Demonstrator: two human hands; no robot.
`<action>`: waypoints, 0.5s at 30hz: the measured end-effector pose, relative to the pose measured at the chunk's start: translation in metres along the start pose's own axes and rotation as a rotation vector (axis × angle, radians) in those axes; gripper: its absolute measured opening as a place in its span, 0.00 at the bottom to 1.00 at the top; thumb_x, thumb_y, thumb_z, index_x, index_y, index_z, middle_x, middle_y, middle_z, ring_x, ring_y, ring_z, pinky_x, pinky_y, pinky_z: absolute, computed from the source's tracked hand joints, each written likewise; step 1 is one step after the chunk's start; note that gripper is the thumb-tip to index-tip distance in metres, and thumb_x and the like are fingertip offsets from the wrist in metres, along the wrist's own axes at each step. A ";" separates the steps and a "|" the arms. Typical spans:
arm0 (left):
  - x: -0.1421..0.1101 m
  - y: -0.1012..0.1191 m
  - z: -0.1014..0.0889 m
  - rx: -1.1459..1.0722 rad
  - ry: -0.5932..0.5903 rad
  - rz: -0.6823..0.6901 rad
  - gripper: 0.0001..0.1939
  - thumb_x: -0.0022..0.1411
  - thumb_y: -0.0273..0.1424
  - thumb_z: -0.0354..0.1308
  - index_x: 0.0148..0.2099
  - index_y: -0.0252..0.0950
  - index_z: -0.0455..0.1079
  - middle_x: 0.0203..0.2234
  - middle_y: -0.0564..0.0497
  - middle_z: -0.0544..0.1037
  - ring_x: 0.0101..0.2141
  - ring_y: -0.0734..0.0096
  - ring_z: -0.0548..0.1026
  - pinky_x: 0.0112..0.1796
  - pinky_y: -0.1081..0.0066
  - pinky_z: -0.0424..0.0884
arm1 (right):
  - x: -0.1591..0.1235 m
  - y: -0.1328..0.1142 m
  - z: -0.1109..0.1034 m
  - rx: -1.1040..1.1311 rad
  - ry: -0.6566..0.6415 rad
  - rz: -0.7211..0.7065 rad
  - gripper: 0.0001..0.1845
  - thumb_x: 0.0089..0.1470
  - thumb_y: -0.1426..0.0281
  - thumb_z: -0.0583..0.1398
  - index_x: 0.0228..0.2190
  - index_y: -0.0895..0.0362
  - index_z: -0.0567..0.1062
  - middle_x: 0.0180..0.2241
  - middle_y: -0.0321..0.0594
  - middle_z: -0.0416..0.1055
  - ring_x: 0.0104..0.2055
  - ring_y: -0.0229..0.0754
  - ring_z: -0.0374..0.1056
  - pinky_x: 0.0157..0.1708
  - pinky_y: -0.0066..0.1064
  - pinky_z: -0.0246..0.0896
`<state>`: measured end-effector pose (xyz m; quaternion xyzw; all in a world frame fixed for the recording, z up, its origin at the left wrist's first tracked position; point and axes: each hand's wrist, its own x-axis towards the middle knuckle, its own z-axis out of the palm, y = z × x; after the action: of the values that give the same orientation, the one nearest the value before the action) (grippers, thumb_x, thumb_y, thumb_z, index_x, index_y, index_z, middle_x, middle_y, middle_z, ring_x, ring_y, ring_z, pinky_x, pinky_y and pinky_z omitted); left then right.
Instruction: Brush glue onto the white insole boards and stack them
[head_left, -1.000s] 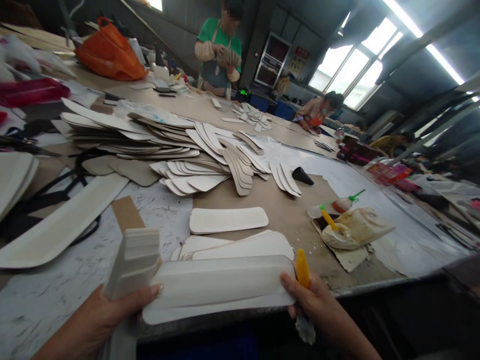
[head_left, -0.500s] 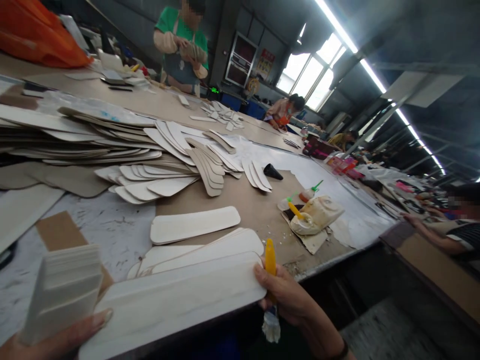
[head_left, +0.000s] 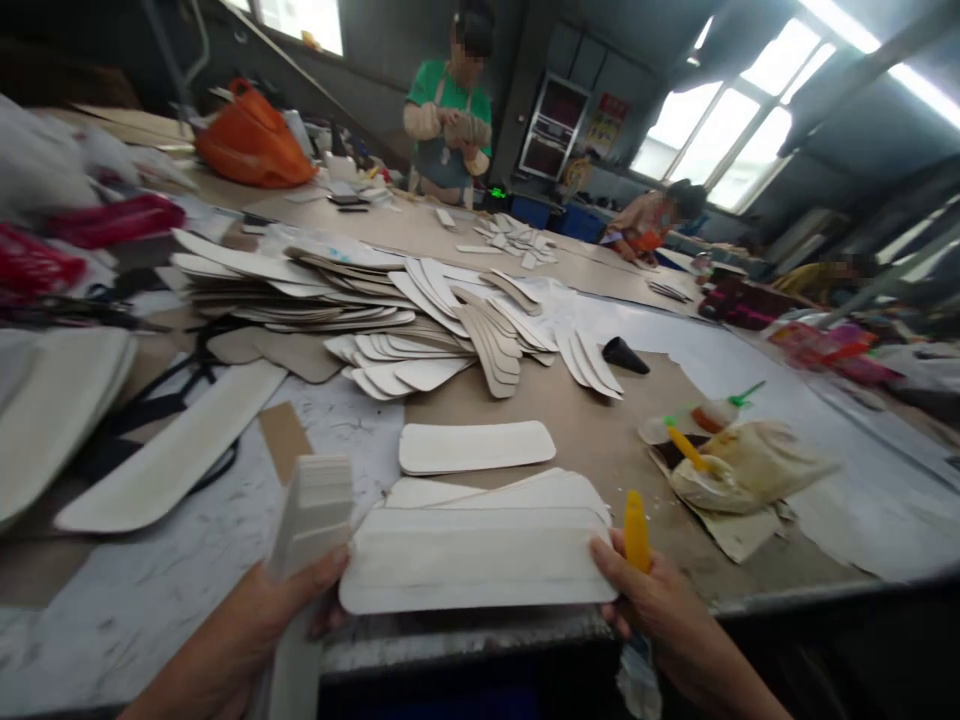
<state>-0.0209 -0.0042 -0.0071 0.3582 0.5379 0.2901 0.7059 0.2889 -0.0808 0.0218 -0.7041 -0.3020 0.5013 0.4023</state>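
A long white panel (head_left: 480,560) with rounded corners stretches level between my two hands at the table's front edge. My left hand (head_left: 281,610) is closed around a stack of narrow white strips (head_left: 321,500), its thumb at the panel's left end. At the other end, my right hand (head_left: 664,610) pinches the panel and also keeps a brush in its grip. The brush's yellow handle (head_left: 636,530) points up, and its pale, coated bristles hang below the hand. Just behind the held panel lie several overlapping white panels (head_left: 562,488), with another panel (head_left: 476,447) farther back.
Curved white and grey pieces (head_left: 420,360) are piled at mid-table. On the right, a glue-smeared pouch (head_left: 772,465) with a yellow handle sits near a green-tipped bottle (head_left: 716,413) and a black cone (head_left: 625,355). A co-worker in green (head_left: 450,120) stands across the table.
The view has swung left, so the scene sits farther right. The held panel has gone from slanted to nearly level, and my left hand with the strips has come up beside its end.
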 end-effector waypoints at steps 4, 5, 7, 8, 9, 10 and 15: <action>-0.007 0.007 0.003 -0.063 -0.001 -0.006 0.18 0.45 0.42 0.68 0.31 0.35 0.70 0.19 0.57 0.70 0.23 0.75 0.63 0.25 0.76 0.61 | 0.003 0.000 0.005 -0.002 0.031 0.024 0.25 0.43 0.47 0.64 0.25 0.57 0.67 0.15 0.26 0.59 0.15 0.27 0.53 0.14 0.18 0.48; -0.007 0.009 0.003 -0.067 -0.005 0.001 0.17 0.45 0.41 0.68 0.31 0.34 0.71 0.19 0.56 0.70 0.23 0.75 0.63 0.25 0.76 0.60 | 0.004 -0.001 0.005 -0.012 0.039 0.038 0.25 0.43 0.48 0.64 0.25 0.57 0.66 0.15 0.26 0.59 0.15 0.28 0.54 0.14 0.18 0.49; -0.006 0.012 0.004 -0.074 -0.001 0.006 0.17 0.44 0.40 0.68 0.31 0.33 0.71 0.19 0.56 0.70 0.22 0.76 0.62 0.24 0.76 0.60 | 0.006 -0.005 0.004 -0.062 0.054 0.051 0.25 0.43 0.48 0.63 0.24 0.56 0.66 0.15 0.27 0.59 0.16 0.29 0.54 0.15 0.19 0.49; -0.005 0.014 0.004 -0.078 0.009 0.003 0.17 0.44 0.40 0.69 0.31 0.33 0.71 0.19 0.56 0.70 0.22 0.76 0.62 0.24 0.76 0.60 | 0.009 -0.008 0.002 -0.101 0.058 0.041 0.24 0.43 0.48 0.63 0.24 0.56 0.65 0.15 0.27 0.58 0.16 0.30 0.55 0.15 0.20 0.49; -0.002 0.017 0.004 -0.079 0.019 -0.004 0.17 0.43 0.40 0.69 0.31 0.33 0.72 0.19 0.56 0.70 0.21 0.76 0.62 0.23 0.76 0.59 | 0.013 -0.012 -0.001 -0.145 0.055 0.024 0.24 0.43 0.48 0.63 0.23 0.55 0.65 0.15 0.27 0.58 0.17 0.30 0.55 0.15 0.21 0.48; 0.001 0.020 0.004 -0.080 0.025 -0.009 0.17 0.43 0.40 0.69 0.31 0.34 0.71 0.18 0.56 0.70 0.21 0.76 0.61 0.23 0.76 0.59 | 0.018 -0.018 -0.004 -0.190 0.042 0.002 0.25 0.43 0.47 0.63 0.22 0.55 0.64 0.15 0.27 0.57 0.17 0.30 0.54 0.15 0.21 0.47; 0.036 0.044 0.005 0.030 -0.049 0.031 0.19 0.45 0.45 0.67 0.25 0.35 0.68 0.14 0.57 0.67 0.18 0.78 0.60 0.21 0.78 0.55 | 0.058 -0.056 -0.017 -0.395 -0.066 -0.138 0.24 0.46 0.49 0.59 0.19 0.54 0.61 0.14 0.26 0.53 0.17 0.31 0.48 0.14 0.23 0.39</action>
<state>-0.0078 0.0489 0.0098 0.3841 0.5192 0.2840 0.7087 0.3223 -0.0097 0.0463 -0.7299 -0.4550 0.4266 0.2798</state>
